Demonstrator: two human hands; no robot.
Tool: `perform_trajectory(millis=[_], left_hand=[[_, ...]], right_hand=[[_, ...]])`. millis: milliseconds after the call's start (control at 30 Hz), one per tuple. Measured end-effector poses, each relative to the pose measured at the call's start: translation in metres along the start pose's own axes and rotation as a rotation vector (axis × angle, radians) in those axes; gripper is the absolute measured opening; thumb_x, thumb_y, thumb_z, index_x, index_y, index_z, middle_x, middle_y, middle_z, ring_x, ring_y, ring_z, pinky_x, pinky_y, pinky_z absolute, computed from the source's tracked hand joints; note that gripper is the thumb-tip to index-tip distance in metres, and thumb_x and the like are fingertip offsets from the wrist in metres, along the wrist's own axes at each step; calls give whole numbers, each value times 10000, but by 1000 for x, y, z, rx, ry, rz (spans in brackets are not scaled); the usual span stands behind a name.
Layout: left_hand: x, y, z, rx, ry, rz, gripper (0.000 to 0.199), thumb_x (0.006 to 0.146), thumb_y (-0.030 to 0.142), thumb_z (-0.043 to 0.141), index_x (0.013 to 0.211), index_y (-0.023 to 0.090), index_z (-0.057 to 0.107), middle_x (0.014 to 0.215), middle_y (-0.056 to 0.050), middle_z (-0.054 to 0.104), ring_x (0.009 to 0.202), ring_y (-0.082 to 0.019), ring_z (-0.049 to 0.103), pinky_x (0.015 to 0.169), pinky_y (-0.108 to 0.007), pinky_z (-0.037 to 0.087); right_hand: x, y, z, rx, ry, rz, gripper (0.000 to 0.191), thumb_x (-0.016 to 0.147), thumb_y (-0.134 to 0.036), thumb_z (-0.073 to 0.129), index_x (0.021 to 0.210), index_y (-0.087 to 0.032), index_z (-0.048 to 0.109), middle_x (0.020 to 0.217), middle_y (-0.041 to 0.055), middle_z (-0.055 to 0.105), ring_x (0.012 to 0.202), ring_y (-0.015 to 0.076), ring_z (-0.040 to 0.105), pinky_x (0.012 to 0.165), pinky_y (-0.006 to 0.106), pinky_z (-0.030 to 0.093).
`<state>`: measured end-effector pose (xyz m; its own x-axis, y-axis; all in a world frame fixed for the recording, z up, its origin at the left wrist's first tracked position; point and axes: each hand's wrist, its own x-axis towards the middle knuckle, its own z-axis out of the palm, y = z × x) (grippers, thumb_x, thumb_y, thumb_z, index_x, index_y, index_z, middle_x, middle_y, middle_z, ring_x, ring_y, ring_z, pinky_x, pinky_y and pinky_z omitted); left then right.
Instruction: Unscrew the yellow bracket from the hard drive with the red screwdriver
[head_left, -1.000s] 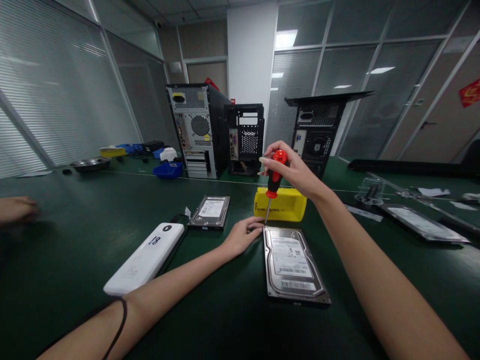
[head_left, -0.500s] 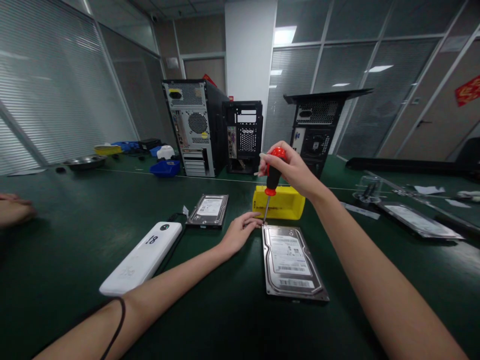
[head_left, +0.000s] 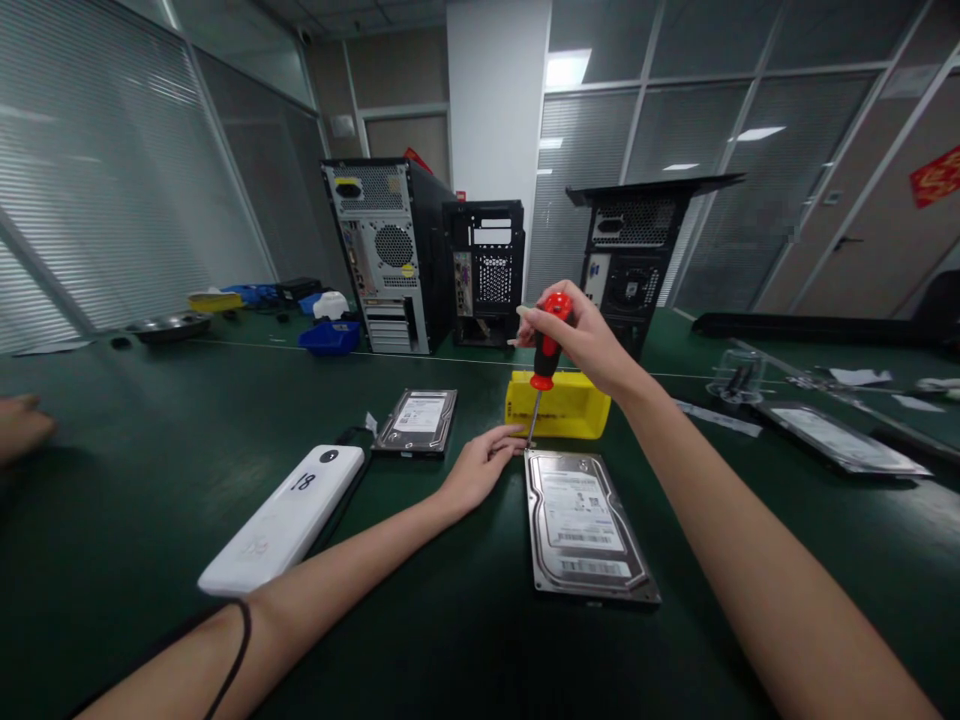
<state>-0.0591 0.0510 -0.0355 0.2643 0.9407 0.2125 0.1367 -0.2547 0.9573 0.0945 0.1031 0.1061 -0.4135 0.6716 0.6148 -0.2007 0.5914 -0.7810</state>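
My right hand [head_left: 570, 325] is wrapped round the red and black handle of a screwdriver [head_left: 547, 345], which leans slightly with its tip down. That tip meets the far left corner of a silver hard drive [head_left: 585, 525] lying label up before me. My left hand [head_left: 484, 465] rests on the table with fingers stretched toward the same corner, its fingertips beside the screwdriver tip. Whether anything small lies under those fingertips is hidden. Just behind the drive stands a yellow bin [head_left: 574, 405].
A second hard drive [head_left: 417, 422] and a white power bank [head_left: 285, 520] with a cable lie to the left. Another drive [head_left: 840, 440] is at the right. Computer cases [head_left: 382, 255] stand behind. Another person's hand [head_left: 22, 428] is at the left edge.
The other person's hand at the left edge has shifted left. My hands, the screwdriver and the hard drive keep nearly the same places.
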Motion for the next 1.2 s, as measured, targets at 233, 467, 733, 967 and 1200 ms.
perform_trajectory(millis=[233,467,733,967,1200], left_hand=[[4,-5,2,33,-40,10,422,799,-24,410,1156,119,585,1110,-104,677,1065,-173,624,1012,-341,425],[4,-5,0,78,-65,11,618,668,-117,357,1207,113,551,1135,-105,661,1073,-163,610,1016,-335,407],[1,4,1,116,-82,-18,613,676,-100,391,1235,109,536,1184,-119,645,1113,-203,586,960,-352,418],[1,6,1,127,-90,-24,604,675,-97,393,1228,102,535,1177,-118,647,1106,-197,586,959,-341,408],[3,-1,1,93,-75,-24,607,654,-103,387,1198,110,551,1156,-114,654,1096,-185,596,988,-344,410]], right_hand=[[1,0,-1,76,-33,104,280,844,-474,510,981,-232,480,699,-50,539,596,97,568,613,276,541],[1,0,0,96,56,31,297,762,-355,675,843,-201,435,762,-27,608,645,100,621,679,275,540],[1,1,-7,216,-98,118,258,856,-439,508,974,-209,504,734,-31,557,623,111,587,641,303,550],[-2,0,-5,150,-54,49,266,796,-356,647,869,-194,449,772,-24,611,666,99,621,697,272,530],[-2,-4,-1,199,-133,122,243,839,-408,562,961,-230,451,679,-57,546,567,90,553,626,287,539]])
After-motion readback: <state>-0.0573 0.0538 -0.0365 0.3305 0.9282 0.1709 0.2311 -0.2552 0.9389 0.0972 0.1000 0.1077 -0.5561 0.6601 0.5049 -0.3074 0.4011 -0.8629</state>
